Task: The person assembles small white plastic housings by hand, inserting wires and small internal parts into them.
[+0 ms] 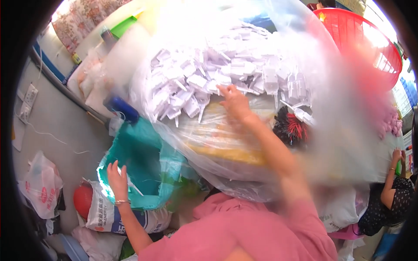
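Observation:
My left hand (117, 182) is over the near left rim of a teal woven bag (170, 169), its fingers apart. A thin white plastic piece (136, 187) shows beside and partly behind it, over the bag's opening; it appears loose, though the hand hides part of it. My right hand (235, 103) reaches across the table to the near edge of a heap of white plastic pieces (187, 82), each with a flat body and a narrow stem. Its fingers are stretched out and apart, the tips at the pieces.
Clear plastic sheeting (209, 135) covers the table. A black and red bristly brush (291, 126) lies right of my right forearm. A red basket (357, 35) stands far right; a dark blue cylinder (121, 108) sits behind the bag. Another person (387, 195) works at right.

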